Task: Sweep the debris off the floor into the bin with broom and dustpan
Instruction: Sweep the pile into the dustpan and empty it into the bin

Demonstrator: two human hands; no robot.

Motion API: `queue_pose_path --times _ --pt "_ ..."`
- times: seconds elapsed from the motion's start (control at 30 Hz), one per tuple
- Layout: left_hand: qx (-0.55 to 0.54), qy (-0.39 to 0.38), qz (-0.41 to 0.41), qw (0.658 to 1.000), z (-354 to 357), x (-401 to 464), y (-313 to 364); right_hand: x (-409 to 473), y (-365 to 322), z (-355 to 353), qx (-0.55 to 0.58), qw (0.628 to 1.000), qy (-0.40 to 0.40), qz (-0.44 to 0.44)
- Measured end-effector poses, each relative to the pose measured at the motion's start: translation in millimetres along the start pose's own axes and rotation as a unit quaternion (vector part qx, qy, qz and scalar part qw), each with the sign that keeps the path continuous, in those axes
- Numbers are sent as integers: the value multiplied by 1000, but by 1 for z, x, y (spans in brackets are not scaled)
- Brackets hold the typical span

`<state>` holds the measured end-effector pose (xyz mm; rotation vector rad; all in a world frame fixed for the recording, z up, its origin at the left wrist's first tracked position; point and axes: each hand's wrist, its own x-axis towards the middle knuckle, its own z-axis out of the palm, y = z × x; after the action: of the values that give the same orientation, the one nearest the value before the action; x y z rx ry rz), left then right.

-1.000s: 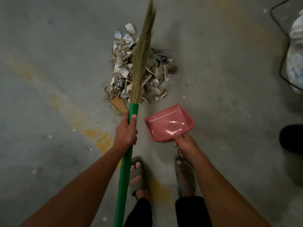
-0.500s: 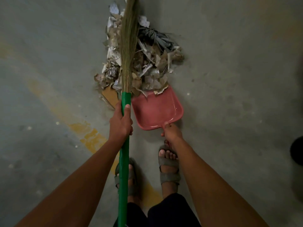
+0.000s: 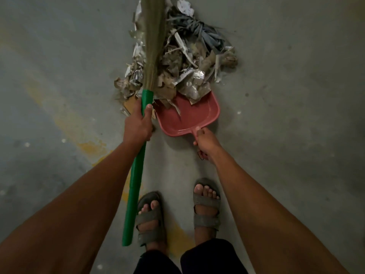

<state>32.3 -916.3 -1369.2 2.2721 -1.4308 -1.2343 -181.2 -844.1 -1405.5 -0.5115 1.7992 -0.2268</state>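
The debris pile (image 3: pixel 177 62) sits on the floor (image 3: pixel 286 95), its near edge spilling onto the pink dustpan (image 3: pixel 189 117). The left hand (image 3: pixel 138 125) grips the broom (image 3: pixel 136 175); the right hand (image 3: pixel 205 141) grasps the dustpan's handle. A hard pull could push scraps past the pan's sides or slide the pan nearer. No bin is visible.

Dim grey concrete floor (image 3: pixel 286 135), yellow stains
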Motion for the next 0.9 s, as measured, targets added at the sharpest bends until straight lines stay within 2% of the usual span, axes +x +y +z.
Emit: queue_pose_path --times 0.17,0.33,0.5,0.67,0.8,0.9 --pt "62 -49 14 997 10 -9 -38 0 -13 4 12 1000 -3 -9" --pt "56 -100 9 993 7 -61 -58 -3 -12 6 51 999 -4 -4" --pt "-6 -72 38 997 -4 -100 -58 -9 -2 6 77 997 1 -18" --pt "-37 -30 60 997 -3 -89 -40 -15 15 6 86 995 8 -39" --pt "-41 -45 54 997 4 -65 -29 -27 31 6 88 994 16 -58" --pt "-3 -80 56 995 8 -63 -32 -40 41 9 102 992 20 -73"
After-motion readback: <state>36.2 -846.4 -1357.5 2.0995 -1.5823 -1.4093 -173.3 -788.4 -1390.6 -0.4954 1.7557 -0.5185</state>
